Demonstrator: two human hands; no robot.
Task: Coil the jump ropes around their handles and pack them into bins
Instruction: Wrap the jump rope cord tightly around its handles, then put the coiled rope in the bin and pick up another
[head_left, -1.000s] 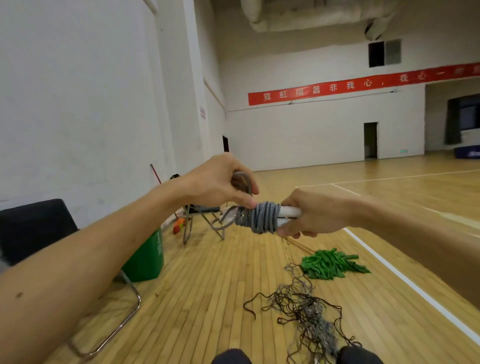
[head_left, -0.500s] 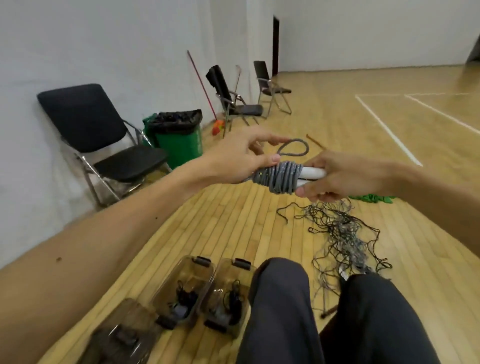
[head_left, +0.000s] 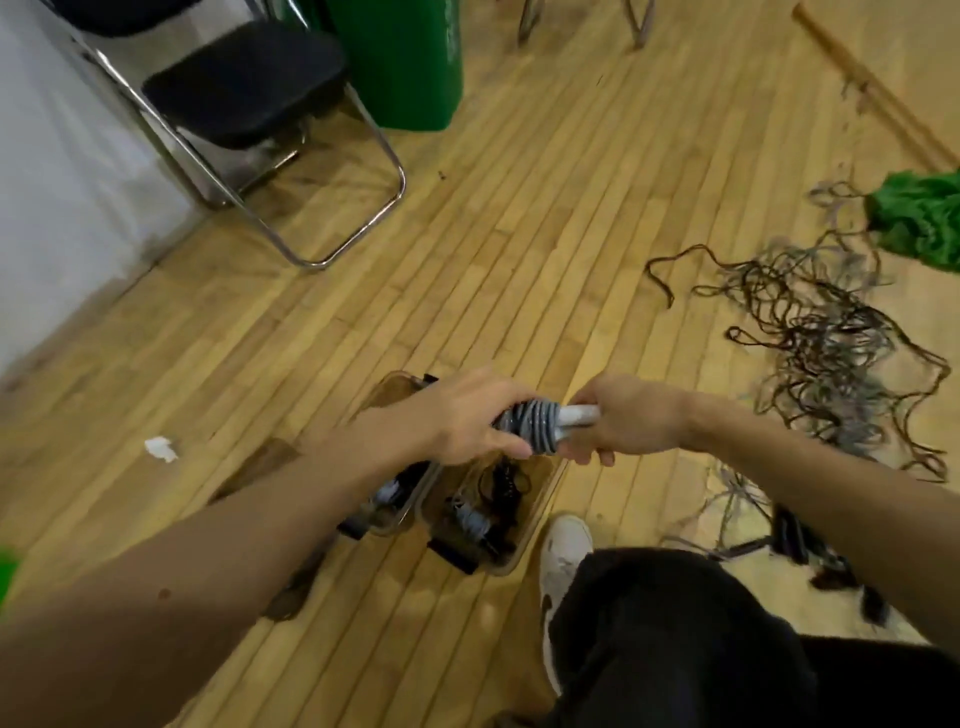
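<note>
Jump rope (head_left: 535, 428), grey cord coiled round white handle (head_left: 579, 414), held above two clear bins (head_left: 519, 545) on wooden floor (head_left: 467, 260), left hand (head_left: 467, 418) fingers (head_left: 511, 448) wrapped round coil, right hand (head_left: 623, 421) gripping handle end, tangled ropes (head_left: 831, 353) at right.

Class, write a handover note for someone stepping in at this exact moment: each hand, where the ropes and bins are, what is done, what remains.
Hands: the left hand grips the coiled grey jump rope; the right hand grips its white handle.
Where: the rope is held just above two clear bins on the floor. Both bins hold dark and grey bundles, likely ropes.
Done: this rope looks fully wound, with no loose end showing.
Left: set it in a bin, then coil the tangled ropes lying to the right.
</note>
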